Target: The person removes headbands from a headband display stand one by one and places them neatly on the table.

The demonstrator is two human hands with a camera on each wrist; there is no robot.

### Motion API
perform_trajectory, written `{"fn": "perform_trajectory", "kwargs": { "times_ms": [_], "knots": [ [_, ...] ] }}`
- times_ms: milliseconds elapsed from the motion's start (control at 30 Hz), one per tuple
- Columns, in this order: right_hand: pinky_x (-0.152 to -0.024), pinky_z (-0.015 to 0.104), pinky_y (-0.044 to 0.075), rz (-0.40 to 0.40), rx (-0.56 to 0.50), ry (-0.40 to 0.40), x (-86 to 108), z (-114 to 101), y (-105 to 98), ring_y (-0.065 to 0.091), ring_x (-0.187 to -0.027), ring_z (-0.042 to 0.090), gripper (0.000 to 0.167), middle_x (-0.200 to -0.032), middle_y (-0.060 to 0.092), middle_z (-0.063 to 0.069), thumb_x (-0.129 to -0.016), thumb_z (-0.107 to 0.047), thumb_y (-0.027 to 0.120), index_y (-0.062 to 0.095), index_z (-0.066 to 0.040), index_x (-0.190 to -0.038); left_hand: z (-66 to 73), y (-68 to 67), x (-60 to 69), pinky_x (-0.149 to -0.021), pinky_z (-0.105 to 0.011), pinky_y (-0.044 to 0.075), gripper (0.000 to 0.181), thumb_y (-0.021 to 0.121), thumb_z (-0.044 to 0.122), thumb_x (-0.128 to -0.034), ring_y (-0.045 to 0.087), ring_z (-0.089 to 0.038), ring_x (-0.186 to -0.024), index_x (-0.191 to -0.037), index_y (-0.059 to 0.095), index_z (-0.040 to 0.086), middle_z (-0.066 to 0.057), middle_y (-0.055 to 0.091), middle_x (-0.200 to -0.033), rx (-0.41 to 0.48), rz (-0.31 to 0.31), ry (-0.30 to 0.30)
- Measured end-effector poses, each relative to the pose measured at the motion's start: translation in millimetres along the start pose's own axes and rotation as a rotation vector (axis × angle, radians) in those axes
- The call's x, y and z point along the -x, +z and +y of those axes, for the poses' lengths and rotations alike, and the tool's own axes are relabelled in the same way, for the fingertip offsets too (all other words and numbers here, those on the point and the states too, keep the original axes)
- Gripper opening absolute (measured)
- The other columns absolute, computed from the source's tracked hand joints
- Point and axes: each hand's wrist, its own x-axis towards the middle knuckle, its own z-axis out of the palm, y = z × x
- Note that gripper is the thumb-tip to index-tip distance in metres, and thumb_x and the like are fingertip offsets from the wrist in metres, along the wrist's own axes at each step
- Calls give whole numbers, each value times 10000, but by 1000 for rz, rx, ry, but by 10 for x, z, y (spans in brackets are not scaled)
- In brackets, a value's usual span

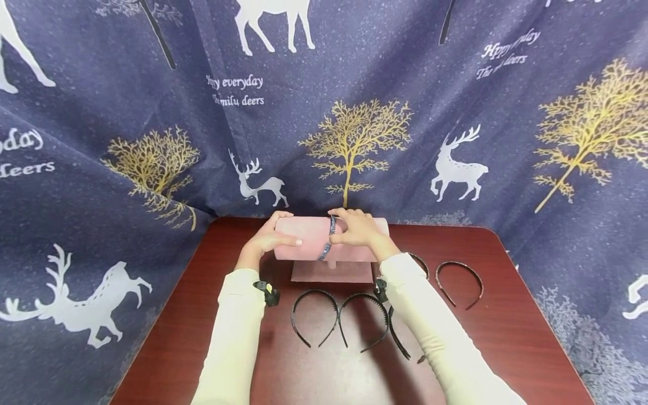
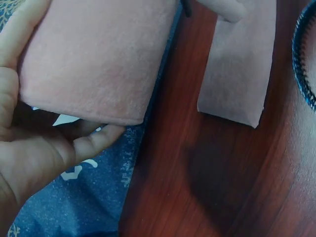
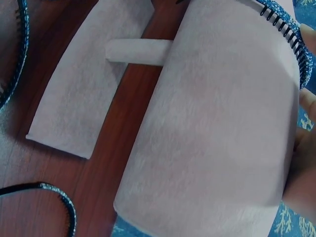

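A pink padded headband display stand [image 1: 309,230] has a horizontal roll on a post above a flat base. My left hand [image 1: 268,236] grips the roll's left end, thumb in front and fingers behind. A glittery blue toothed headband [image 1: 325,250] sits around the roll near its middle. With thumb and fingers, my right hand [image 1: 358,228] holds that headband at the upper part of the roll. The headband's teeth [image 3: 291,37] lie against the pink surface in the right wrist view. In the left wrist view, my left fingers [image 2: 98,143] curl under the roll's end.
Several dark headbands lie on the red-brown wooden table [image 1: 192,337], including one front left [image 1: 293,315], one beside it [image 1: 387,318] and one at the right [image 1: 481,284]. A blue deer-print curtain [image 1: 395,73] hangs behind the table. The stand's base [image 1: 331,273] rests on the table.
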Motion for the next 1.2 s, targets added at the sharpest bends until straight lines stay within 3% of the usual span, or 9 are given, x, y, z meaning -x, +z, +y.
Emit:
{"fn": "perform_trajectory", "kwargs": {
  "times_ms": [200,400,467,633,767,1200],
  "knots": [
    [-902,519,292,-7,-9,18,44,59,-28,414,-1155,301,763,-1308,483,78,-678,-504,631,435,-266,-1375,-132,-1,-45,-961,-455,334,827,845,119,-628,417,-295,-1149,-1320,401,207,-108,406,-1315,-41,30,16],
    [-923,544,282,-26,-6,31,72,109,-52,403,-1182,310,748,-1335,467,66,-693,-518,618,423,-293,-1379,-128,-22,-38,-1016,-504,236,956,853,182,-630,265,-274,-1296,-1406,321,350,-29,222,-1476,-99,20,34],
    [-920,547,285,-29,0,39,91,122,-69,403,-1182,309,744,-1335,470,60,-698,-528,621,421,-304,-1378,-93,-26,-24,-1013,-514,240,951,849,176,-634,267,-290,-1295,-1413,326,325,-51,226,-1478,-107,4,43],
    [-933,550,265,-30,-1,49,142,173,-105,391,-1195,317,740,-1327,481,57,-719,-520,641,419,-284,-1385,86,-10,80,-980,-503,300,789,831,104,-650,385,-350,-1181,-1336,443,121,-162,394,-1353,-74,-8,38],
    [-945,554,248,-34,-33,43,171,214,-124,390,-1195,327,727,-1325,485,63,-728,-500,654,430,-268,-1380,173,6,158,-975,-461,319,769,818,82,-660,410,-320,-1156,-1330,439,80,-158,421,-1323,-75,0,5],
    [-934,573,274,-34,3,15,195,332,-157,411,-1179,335,729,-1309,496,83,-722,-531,630,425,-300,-1382,145,29,144,-975,-464,315,744,808,64,-673,401,-318,-1162,-1314,431,72,-159,415,-1321,-33,18,26]
  ]
}}
